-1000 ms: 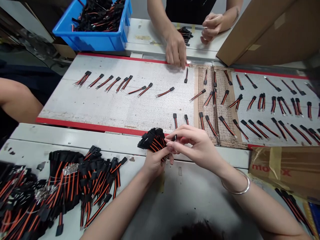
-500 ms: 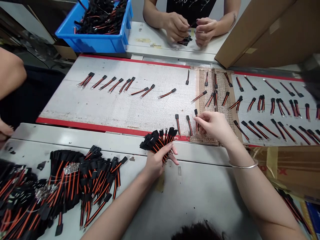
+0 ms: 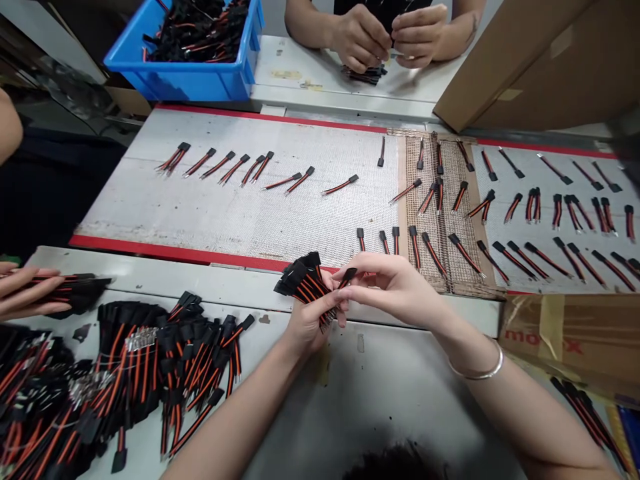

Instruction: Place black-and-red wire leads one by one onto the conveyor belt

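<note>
Left hand (image 3: 313,327) has its grip closed round a bundle of red-and-black wire leads (image 3: 305,283), black connectors fanned out above the fingers, wire tails running down through the palm. Right hand (image 3: 395,287) is just beside it, thumb and forefinger pinched on a single black connector (image 3: 347,276) at the bundle's edge. View is tight there, so can't say for sure whether that lead is free of the bundle. Thin metal bangle (image 3: 477,370) on the right wrist. Both hands are over the grey work surface (image 3: 380,400), with a big pile of the same leads (image 3: 200,353) lying to the left. Ahead, a white mesh conveyor belt (image 3: 200,213) with red edges carries leads in loose rows. Across it, a co-worker's hands (image 3: 360,40) work a small bunch of leads (image 3: 363,75), near a blue plastic crate (image 3: 190,83) full of leads. Another person's hand (image 3: 25,290) at far left holds a black-and-red bundle (image 3: 83,293) above the pile.
</note>
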`<state>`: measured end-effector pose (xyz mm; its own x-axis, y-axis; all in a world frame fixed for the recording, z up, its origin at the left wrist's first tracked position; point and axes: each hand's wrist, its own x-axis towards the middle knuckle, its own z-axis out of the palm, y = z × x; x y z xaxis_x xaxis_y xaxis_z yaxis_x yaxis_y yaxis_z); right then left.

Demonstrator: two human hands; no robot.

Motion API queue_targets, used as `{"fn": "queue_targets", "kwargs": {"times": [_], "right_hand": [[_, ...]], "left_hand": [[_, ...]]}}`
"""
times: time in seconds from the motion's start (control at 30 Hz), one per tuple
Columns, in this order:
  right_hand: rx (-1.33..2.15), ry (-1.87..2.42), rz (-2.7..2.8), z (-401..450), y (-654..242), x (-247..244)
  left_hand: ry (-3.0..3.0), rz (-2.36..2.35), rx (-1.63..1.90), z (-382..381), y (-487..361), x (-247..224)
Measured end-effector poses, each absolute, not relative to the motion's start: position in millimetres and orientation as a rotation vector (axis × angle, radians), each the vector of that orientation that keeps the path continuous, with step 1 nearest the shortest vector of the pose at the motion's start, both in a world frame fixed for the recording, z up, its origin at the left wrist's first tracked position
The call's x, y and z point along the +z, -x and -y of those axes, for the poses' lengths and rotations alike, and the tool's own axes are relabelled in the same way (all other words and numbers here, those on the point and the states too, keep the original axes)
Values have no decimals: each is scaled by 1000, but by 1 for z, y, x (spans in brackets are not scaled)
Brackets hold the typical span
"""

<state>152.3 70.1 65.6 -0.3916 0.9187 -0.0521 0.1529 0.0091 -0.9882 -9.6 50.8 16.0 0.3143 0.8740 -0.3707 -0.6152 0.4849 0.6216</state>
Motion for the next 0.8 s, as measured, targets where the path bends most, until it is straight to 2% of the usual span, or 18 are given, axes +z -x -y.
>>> {"fn": "queue_targets", "kwargs": {"times": [0.13, 0.4, 0.8], "right_hand": [[1242, 1065, 1752, -64, -151, 69], [1124, 812, 1852, -60, -150, 79], [1208, 807, 1824, -59, -148, 76]], "left_hand": [[-409, -677, 980, -50, 10, 15], [-413, -450, 842, -49, 17, 11], [-403, -443, 775, -50, 18, 13]]}}
